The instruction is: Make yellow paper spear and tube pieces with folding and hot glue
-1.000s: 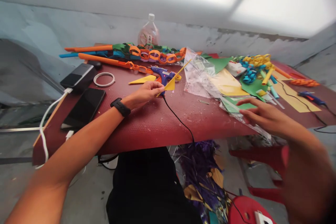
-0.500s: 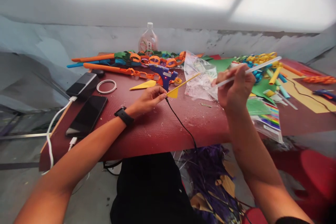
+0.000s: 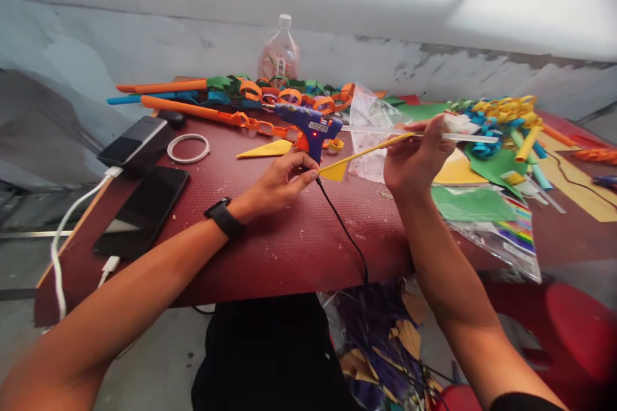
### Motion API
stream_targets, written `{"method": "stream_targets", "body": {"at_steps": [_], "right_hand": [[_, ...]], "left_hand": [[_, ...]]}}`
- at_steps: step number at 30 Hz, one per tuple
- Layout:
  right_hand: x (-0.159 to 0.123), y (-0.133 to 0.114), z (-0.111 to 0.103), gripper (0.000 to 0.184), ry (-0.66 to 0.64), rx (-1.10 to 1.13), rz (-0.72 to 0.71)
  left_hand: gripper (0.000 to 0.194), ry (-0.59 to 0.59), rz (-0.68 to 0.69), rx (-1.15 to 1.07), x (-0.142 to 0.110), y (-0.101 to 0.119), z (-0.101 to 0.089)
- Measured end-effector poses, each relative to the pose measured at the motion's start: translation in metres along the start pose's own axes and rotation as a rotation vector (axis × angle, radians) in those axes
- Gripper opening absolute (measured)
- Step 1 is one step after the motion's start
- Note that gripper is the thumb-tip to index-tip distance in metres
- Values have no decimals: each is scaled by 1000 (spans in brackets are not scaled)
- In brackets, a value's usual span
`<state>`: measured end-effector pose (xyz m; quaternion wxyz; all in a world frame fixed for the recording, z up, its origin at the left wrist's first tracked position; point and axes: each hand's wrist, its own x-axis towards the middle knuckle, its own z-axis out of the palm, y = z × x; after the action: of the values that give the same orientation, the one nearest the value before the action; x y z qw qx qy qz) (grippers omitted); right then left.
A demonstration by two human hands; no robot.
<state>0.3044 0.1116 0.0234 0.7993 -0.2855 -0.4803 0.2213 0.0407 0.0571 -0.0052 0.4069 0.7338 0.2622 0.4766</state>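
My left hand [image 3: 292, 180] is closed, pinching the near end of a narrow yellow paper strip [image 3: 364, 153] with a pointed flap hanging below it. The strip slants up to the right, its far end at the fingertips of my right hand [image 3: 417, 160]. That hand is closed around a long translucent white stick [image 3: 470, 138], which looks like a glue stick. The stick lies nearly level, its left end by the rear of a blue glue gun [image 3: 308, 123] with a red light lit. Whether it enters the gun, I cannot tell. The gun's handle is just behind my left fingers.
Paper chains [image 3: 289, 99] lie along the back before a plastic bottle [image 3: 279, 54]. A yellow paper cone [image 3: 265, 149], a phone [image 3: 144, 209], a white ring [image 3: 189, 148] and a charger box [image 3: 135, 144] are left. A clear bag [image 3: 371, 109] and coloured paper [image 3: 491, 170] lie right.
My right hand has moved left and down toward my left hand, and the white stick has levelled out. The yellow strip's far end now meets my right fingers. The view has shifted slightly.
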Motion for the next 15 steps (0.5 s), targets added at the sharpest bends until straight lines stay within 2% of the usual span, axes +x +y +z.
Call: {"method": "stream_targets", "body": {"at_steps": [3, 10, 15], "right_hand": [[-7, -2, 2, 55, -40, -26, 14], [-19, -11, 3, 48, -224, -124, 73], [-15, -13, 4, 50, -202, -119, 130]], "left_hand": [[8, 35, 2, -19, 1, -2, 0], [11, 98, -39, -33, 2, -1, -2], [8, 80, -9, 8, -1, 5, 4]]}}
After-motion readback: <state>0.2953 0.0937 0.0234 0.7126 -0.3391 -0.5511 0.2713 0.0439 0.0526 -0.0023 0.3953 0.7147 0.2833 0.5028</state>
